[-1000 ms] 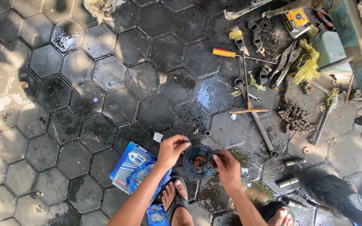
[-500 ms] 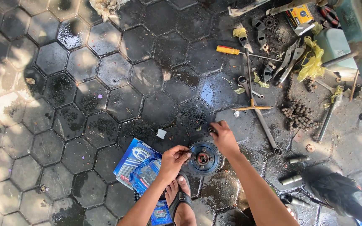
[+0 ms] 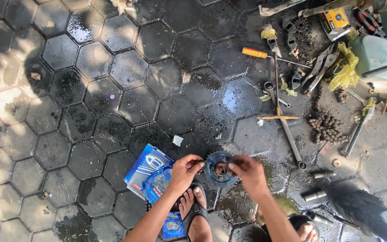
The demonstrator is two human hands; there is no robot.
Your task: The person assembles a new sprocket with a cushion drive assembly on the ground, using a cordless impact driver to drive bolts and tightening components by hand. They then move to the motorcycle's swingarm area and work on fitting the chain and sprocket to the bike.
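Hands on round dark toothed metal sprocket (image 3: 220,168).
Left hand (image 3: 185,170) pinches its left rim; right hand (image 3: 248,171) grips its right rim.

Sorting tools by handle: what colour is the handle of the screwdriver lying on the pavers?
Orange, on the screwdriver, clearest in the head view.

Daylight, dappled: bright patches left and right, shade across the middle. Wet paving (image 3: 113,89) throws specular glare, worst on the puddle (image 3: 234,98) near centre. Focus sharp throughout, no motion blur. Mild wide-angle stretch at edges. Dark corners top-right.
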